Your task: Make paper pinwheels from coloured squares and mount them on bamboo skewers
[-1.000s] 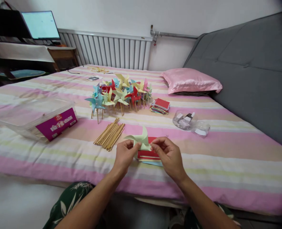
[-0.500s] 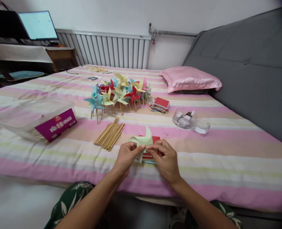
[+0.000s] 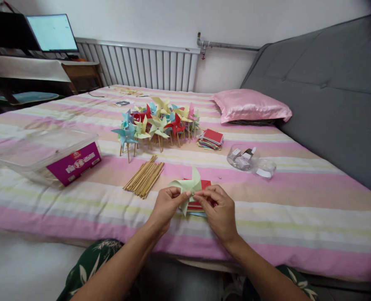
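A pale green paper pinwheel with curled blades is held up over a stack of coloured paper squares, red on top. My left hand pinches the pinwheel near its middle, thumb toward me. Close beside that thumb, at the pinwheel's centre, the thumb and forefinger of my right hand are pressed together; whatever they grip is too small to make out. A bundle of thin wooden sticks lies to the left of my hands. A tiny pin-like piece rests on the bedspread beyond my right hand.
Several finished pinwheels stand on sticks farther back. Another stack of paper squares is right of them. A round clear container with small packets and its clear lid lie at right. A plastic box sits at left, a pink pillow behind.
My right fingertips have drawn slightly right, away from my left thumb, at the pinwheel's centre. The left hand keeps its pinch almost unmoved.
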`<action>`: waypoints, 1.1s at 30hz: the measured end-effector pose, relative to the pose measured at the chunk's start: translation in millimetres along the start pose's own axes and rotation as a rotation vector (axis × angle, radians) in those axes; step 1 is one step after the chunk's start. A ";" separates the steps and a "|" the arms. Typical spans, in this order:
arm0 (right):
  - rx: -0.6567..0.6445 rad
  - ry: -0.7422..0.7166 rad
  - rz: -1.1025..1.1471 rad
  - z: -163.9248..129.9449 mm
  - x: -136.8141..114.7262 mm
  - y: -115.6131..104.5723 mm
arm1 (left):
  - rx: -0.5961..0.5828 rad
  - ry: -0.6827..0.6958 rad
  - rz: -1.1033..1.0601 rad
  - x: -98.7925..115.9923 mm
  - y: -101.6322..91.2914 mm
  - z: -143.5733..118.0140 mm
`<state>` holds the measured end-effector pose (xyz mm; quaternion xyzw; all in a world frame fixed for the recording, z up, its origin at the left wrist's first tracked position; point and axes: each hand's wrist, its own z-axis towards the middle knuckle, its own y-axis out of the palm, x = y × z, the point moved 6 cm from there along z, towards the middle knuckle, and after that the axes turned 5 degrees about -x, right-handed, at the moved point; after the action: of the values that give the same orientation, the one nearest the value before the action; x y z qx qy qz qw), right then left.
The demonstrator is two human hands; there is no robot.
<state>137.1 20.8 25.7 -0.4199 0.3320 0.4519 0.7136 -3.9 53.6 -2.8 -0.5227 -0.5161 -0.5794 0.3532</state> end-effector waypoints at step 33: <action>-0.183 0.183 0.376 3.5 7.9 15.6 | 0.033 0.235 0.424 14.9 -1.4 -2.2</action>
<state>126.0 30.6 15.8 -0.4528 0.4256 0.5650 0.5428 -8.8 53.8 11.6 -0.5426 -0.3596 -0.5405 0.5330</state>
